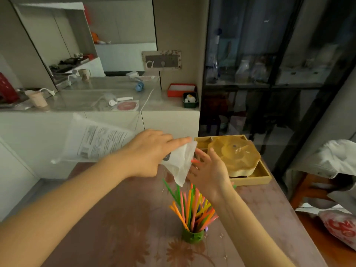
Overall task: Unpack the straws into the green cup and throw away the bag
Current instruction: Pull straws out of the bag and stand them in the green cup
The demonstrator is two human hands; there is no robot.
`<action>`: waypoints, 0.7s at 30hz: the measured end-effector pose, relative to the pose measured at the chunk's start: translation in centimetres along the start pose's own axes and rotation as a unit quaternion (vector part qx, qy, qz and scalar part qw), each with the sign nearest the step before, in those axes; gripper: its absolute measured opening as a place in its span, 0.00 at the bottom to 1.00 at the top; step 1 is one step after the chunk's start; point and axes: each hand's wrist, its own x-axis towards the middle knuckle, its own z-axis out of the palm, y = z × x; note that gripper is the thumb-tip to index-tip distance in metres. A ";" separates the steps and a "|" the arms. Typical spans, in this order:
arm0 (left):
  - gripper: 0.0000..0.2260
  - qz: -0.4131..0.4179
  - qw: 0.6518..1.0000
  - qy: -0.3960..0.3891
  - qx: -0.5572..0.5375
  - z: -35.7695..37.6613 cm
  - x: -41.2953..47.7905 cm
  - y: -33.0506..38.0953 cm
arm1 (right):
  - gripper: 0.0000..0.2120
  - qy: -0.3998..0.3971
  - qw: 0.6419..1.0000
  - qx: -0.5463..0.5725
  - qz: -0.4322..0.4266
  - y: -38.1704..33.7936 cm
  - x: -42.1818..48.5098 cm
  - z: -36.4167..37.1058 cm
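A small green cup (192,236) stands on the brown table, packed with several coloured straws (193,207) that fan upward. Above it my left hand (148,153) grips a clear plastic bag (104,140) with a printed label, tilted so its white open end (182,166) points down toward the straws. My right hand (209,173) is held open beside the bag's mouth, fingers spread, with an orange-red straw tip (195,161) showing at its fingers. Whether that straw is in the bag or in the hand is unclear.
A wooden tray (264,175) with a yellowish scalloped lid stands just right of my hands. Behind the table are a white counter (169,120) with cups and boxes, and a dark glass cabinet (269,74). A chair with cloth and a red-printed bag (341,226) is at the right.
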 end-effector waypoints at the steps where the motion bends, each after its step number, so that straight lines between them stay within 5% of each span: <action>1: 0.43 0.032 0.999 -0.010 0.043 -0.7 0.7 0.3 | 0.24 -0.005 0.999 0.029 0.023 0.3 0.1 0.0; 6: 0.33 0.157 0.952 -0.080 0.249 -3.0 3.6 2.7 | 0.24 -0.116 0.965 0.206 0.114 1.4 0.2 0.2; 11: 0.28 0.180 0.921 -0.118 0.325 -3.7 5.2 3.8 | 0.21 -0.096 0.960 0.221 0.141 1.7 0.7 -0.1; 17: 0.30 0.136 0.950 -0.074 0.272 -4.6 5.2 1.5 | 0.20 -0.033 0.974 0.194 0.108 0.9 1.2 -0.4; 21: 0.37 0.034 0.988 -0.034 0.148 -3.7 3.6 -1.2 | 0.18 -0.015 0.981 0.185 0.053 -0.3 1.4 -1.3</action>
